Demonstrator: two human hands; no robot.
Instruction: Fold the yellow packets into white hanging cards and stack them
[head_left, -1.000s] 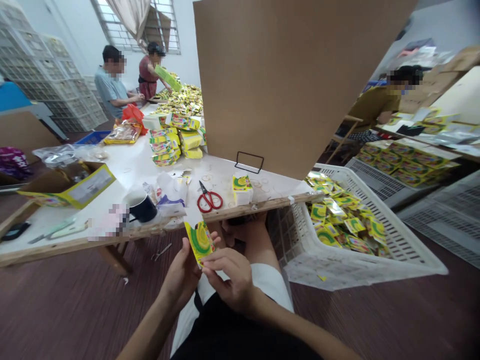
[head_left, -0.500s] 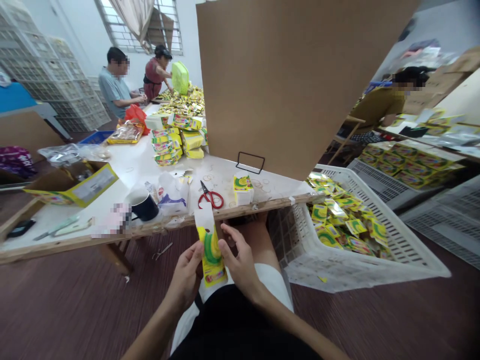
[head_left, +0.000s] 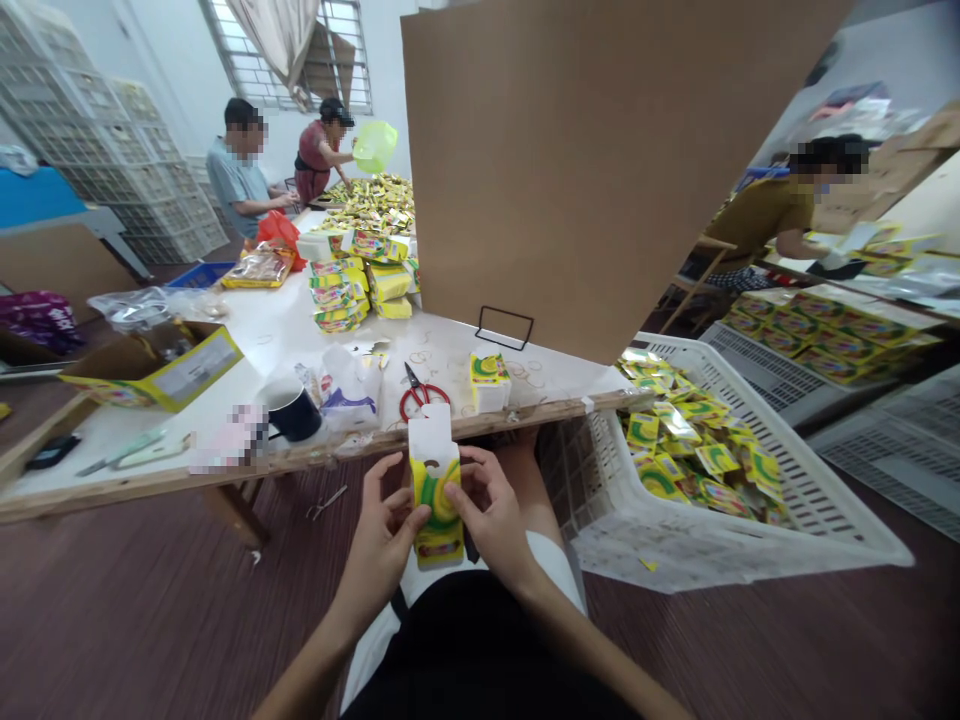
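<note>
Above my lap I hold a small yellow and green cardboard box (head_left: 439, 545) upright, its white top flap standing up. My left hand (head_left: 386, 520) grips its left side, thumb on the front. My right hand (head_left: 487, 505) pinches the right side, with the thumb on the printed face. Just beyond, on the table, lie red-handled scissors (head_left: 424, 398). To their right is a small stack of flat yellow-printed cards (head_left: 490, 380).
A white plastic crate (head_left: 825, 500) with many yellow packs stands at my right. A big cardboard sheet (head_left: 585, 180) rises on the table (head_left: 255, 345), beside a dark mug (head_left: 294, 412) and an open carton (head_left: 184, 375). Several people work around the room.
The small box has turned more face-on and shifted slightly right. My right hand has closed onto its right side. In the background, a person's green basket has tilted.
</note>
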